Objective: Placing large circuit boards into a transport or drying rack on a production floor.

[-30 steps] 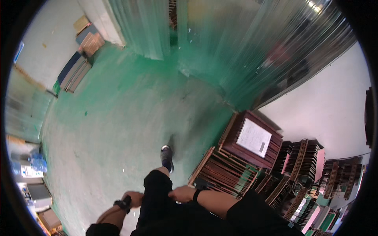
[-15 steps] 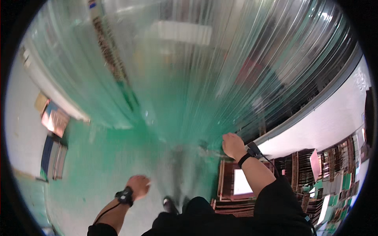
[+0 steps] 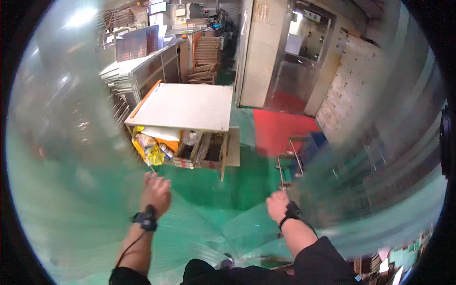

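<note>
A clear plastic strip curtain point(image 3: 76, 156) hangs parted around me, its blurred strips bulging on both sides. My left hand point(image 3: 156, 192) is raised at the left side of the gap, against the strips, with its fingers loosely bent and a little apart. At the right side of the gap, my right hand point(image 3: 277, 206) is closed next to the bunched strips. What its fingers hold, if anything, is hidden. Each wrist wears a black band with a small device and a cable.
Through the gap stands a white-topped table point(image 3: 185, 107), with yellow bags point(image 3: 153, 154) and frames below it. A red mat point(image 3: 280, 128) lies before a metal door point(image 3: 299, 61). A dark blue cart point(image 3: 308, 152) stands at right, racks and workbenches point(image 3: 156, 66) at far left.
The strips that hung across my view are now parted, showing the room beyond. My left hand has risen; my right hand has come lower. The view has tilted up.
</note>
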Tool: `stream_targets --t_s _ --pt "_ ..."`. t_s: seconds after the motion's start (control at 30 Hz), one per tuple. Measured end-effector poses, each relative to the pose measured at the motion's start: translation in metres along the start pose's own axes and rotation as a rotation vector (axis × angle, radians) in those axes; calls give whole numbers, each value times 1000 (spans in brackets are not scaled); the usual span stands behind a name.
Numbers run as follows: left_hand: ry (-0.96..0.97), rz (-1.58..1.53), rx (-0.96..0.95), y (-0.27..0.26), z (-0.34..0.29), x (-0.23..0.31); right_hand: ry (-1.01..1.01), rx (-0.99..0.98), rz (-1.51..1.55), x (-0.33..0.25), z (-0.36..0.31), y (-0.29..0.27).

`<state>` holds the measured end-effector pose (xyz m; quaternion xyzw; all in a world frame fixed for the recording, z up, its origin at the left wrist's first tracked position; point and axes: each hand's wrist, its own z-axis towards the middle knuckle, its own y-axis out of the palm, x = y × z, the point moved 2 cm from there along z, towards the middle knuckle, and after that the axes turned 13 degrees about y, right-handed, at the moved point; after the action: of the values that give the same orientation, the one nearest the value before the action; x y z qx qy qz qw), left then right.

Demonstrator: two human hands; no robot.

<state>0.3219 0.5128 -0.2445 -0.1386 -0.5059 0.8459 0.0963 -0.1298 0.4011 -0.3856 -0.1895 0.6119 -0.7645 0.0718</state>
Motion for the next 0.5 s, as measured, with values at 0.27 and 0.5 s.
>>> stream_targets --t_s 0.27,0.5 --pt "-332 230 -120 58 0 -177 645 -589 6 155 22 59" --pt "-496 -478 -532 285 70 -242 1095 -956 419 184 5 77"
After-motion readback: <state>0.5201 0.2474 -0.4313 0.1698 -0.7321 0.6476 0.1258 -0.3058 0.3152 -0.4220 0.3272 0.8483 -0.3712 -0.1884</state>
